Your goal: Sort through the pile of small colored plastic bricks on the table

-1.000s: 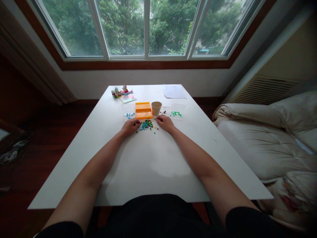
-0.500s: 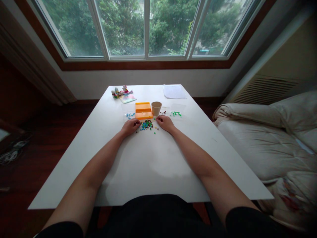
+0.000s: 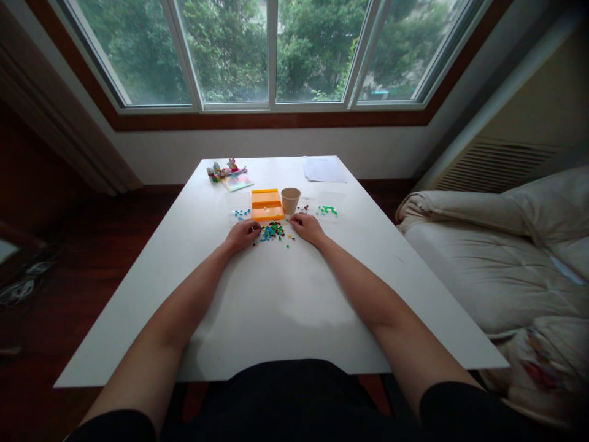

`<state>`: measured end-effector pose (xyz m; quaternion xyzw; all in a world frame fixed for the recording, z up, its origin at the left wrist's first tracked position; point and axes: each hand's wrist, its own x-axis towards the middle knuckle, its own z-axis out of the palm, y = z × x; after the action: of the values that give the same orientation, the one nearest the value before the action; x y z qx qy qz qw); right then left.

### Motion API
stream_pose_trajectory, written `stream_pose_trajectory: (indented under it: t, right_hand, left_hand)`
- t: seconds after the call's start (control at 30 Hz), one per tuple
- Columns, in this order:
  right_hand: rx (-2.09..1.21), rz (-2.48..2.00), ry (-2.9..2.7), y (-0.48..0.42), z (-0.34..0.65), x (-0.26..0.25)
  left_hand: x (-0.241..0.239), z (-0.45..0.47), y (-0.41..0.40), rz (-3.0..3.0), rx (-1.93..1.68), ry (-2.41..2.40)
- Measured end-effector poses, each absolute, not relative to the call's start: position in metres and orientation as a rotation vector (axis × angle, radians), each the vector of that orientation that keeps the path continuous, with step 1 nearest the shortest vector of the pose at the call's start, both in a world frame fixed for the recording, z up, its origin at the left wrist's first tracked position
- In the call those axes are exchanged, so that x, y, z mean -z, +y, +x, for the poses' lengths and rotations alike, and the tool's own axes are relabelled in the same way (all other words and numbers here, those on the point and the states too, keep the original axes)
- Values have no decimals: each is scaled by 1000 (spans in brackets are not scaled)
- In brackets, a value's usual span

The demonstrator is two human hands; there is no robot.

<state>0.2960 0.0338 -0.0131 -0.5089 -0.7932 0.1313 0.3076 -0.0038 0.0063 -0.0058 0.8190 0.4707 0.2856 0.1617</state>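
A loose pile of small beads (image 3: 273, 231), blue, green, dark red and a few yellow, lies on the white table (image 3: 280, 294). At its left edge rests my left hand (image 3: 243, 234), fingers curled together; whatever is in them is too small to make out. On the other side my right hand (image 3: 307, 228) lies with its fingertips drawn together beside the pile, and their contents are hidden too. Just behind the pile stands an open orange box (image 3: 267, 216), next to a brown paper cup (image 3: 291, 201).
A clear tray (image 3: 237, 201) with blue beads stands left of the orange box. Right of the cup, dark red beads (image 3: 304, 209) and green beads (image 3: 327, 210) sit in clear trays. Farther back are small figurines (image 3: 225, 170), a pastel booklet (image 3: 238, 182) and paper sheets (image 3: 324, 170).
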Motion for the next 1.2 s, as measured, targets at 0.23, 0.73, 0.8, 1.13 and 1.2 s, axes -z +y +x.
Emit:
stream_pose_trajectory:
  t: [0.23,0.73,0.8,1.13,1.2]
  right_hand:
    - [-345,-1327,-2109,34,296,12]
    - [-348,-1334,-2102,35,296,13]
    - [-346,-1340,-2103,35,296,14]
    - [-341,-1342,-2110,33,296,12]
    - [-345,-1337,-2106,33,296,12]
  left_hand:
    - [8,-4,8,2344,-820,1343]
    - [8,-5,9,2342,-825,1337]
    - [8,-5,8,2338,-825,1342]
    - [8,-4,7,2346,-824,1337]
    - [8,-5,7,2344,-820,1340]
